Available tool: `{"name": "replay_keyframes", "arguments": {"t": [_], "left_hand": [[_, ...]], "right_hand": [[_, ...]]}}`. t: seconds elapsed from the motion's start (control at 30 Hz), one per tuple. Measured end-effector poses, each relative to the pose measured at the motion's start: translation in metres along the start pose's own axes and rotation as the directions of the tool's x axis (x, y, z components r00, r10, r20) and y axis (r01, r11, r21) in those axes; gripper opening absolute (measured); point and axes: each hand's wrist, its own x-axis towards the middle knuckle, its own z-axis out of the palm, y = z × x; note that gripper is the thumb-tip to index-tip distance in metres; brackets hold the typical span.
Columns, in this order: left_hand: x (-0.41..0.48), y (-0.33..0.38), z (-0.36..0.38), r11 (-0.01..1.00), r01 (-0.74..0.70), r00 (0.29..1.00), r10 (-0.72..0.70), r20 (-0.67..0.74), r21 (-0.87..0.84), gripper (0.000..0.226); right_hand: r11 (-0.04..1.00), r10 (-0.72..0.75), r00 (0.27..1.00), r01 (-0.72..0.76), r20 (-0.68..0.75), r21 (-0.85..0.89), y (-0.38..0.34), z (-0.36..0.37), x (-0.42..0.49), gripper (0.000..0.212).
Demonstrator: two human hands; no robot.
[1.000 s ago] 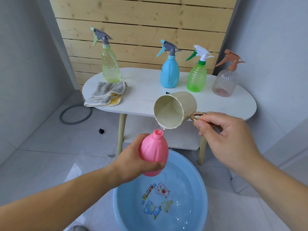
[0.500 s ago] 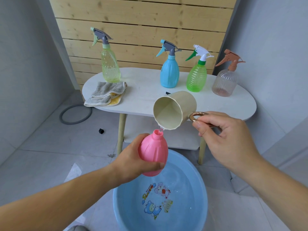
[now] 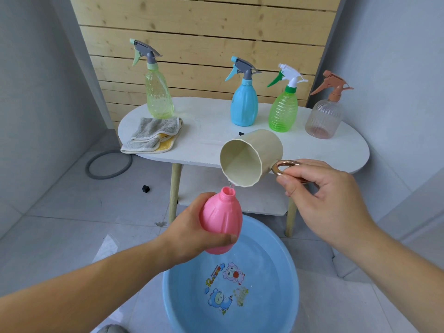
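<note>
Nearest me, the basin [image 3: 173,296] sits on the floor with water in it. Over its far rim my left hand [image 3: 192,234] has fingers and thumb wrapped round the pink bottle [image 3: 219,219], which stands nearly upright with its open neck at the top. To the right and a little higher, my right hand [image 3: 324,200] pinches the ring handle [image 3: 286,167] of the cup [image 3: 249,157] between thumb and curled fingers. The cup is tipped on its side, its lip just above the bottle's neck, and a thin trickle [image 3: 231,185] runs from lip to neck. Beyond stands the table [image 3: 211,131], with a folded cloth [image 3: 153,135] at its left end. Along its back are a yellow sprayer [image 3: 158,97], a blue sprayer [image 3: 244,106], a green sprayer [image 3: 283,111] and a clear sprayer [image 3: 323,118].
</note>
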Motion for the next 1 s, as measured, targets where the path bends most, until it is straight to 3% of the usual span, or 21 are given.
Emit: {"name": "replay_keyframes", "arguments": {"t": [1.0], "left_hand": [[0.0002,-0.0012,0.0009,1.000,0.006,1.000,-0.006,0.000,0.008,0.083]], "right_hand": [[0.978,-0.160,0.987,0.158,-0.003,-0.134,-0.0007,0.0000,-0.0002,0.016]]}}
